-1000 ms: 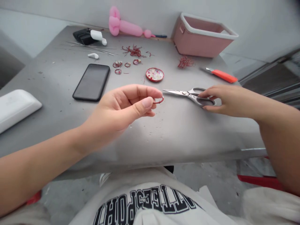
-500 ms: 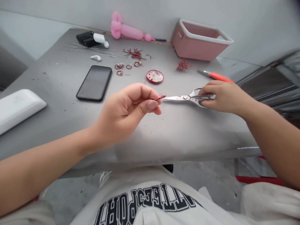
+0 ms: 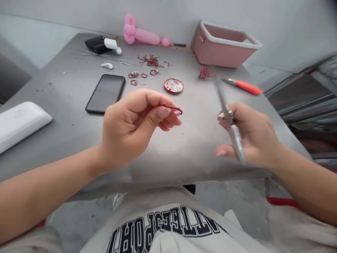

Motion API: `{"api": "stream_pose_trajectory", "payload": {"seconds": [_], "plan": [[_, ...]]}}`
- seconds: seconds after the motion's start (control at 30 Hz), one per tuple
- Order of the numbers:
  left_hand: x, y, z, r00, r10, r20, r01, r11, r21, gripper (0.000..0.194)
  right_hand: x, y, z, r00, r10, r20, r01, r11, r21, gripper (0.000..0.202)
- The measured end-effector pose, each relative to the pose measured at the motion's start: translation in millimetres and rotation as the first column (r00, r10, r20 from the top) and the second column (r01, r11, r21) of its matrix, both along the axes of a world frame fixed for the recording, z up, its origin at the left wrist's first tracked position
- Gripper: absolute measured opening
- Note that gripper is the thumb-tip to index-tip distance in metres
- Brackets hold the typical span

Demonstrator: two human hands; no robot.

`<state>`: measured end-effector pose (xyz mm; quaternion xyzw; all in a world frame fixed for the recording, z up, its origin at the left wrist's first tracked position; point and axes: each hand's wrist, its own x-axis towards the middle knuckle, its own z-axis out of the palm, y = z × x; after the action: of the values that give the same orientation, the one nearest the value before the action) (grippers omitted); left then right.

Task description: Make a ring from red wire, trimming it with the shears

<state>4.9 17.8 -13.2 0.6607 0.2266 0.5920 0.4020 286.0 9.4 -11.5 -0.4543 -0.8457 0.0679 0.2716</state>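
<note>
Between thumb and forefinger, my left hand (image 3: 134,126) pinches a small red cord ring (image 3: 177,109) with a pink bit on it. My right hand (image 3: 250,135) has the metal scissors (image 3: 229,123), raised off the table and blurred, blades pointing up and away; its thumb is stretched out. Beyond my left hand lies a round red-rimmed dish (image 3: 173,86) of small white and pink beads. Several finished-looking red rings (image 3: 133,75) sit to the left of the dish. Behind them is a pile of red cord pieces (image 3: 152,60).
A black phone (image 3: 106,94) lies left of my left hand. An orange-handled cutter (image 3: 247,87) and another red cord bundle (image 3: 204,73) are at the right. Behind stand a pink bin (image 3: 223,49) and a pink balloon (image 3: 146,36). A white case (image 3: 23,123) is far left.
The scissors have been lifted from the table and turned upright in my right hand, which moved nearer to me. My left hand has turned slightly, showing more of the red ring.
</note>
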Motion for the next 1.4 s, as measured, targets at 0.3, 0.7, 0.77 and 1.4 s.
{"api": "stream_pose_trajectory", "payload": {"seconds": [0.3, 0.7, 0.77, 1.4], "plan": [[-4, 8, -1.7, 0.993, -0.006, -0.117, 0.039, 0.959, 0.281, 0.032, -21, -5, 1.5, 0.985, 0.122, 0.120, -0.148, 0.961, 0.233, 0.059], [-12, 10, -0.9, 0.954, 0.005, -0.300, 0.108, 0.927, 0.358, 0.022, -19, -9, 15.7, 0.965, 0.135, 0.223, -0.207, 0.916, 0.343, 0.054], [-14, 10, -0.5, 0.948, 0.017, -0.319, 0.109, 0.921, 0.373, 0.023, -18, -8, 16.4, 0.966, 0.125, 0.225, -0.199, 0.916, 0.349, 0.055], [-13, 6, 1.6, 0.955, -0.012, -0.295, 0.127, 0.919, 0.374, 0.018, -20, -18, 23.8, 0.966, 0.139, 0.220, -0.202, 0.933, 0.299, 0.052]]}}
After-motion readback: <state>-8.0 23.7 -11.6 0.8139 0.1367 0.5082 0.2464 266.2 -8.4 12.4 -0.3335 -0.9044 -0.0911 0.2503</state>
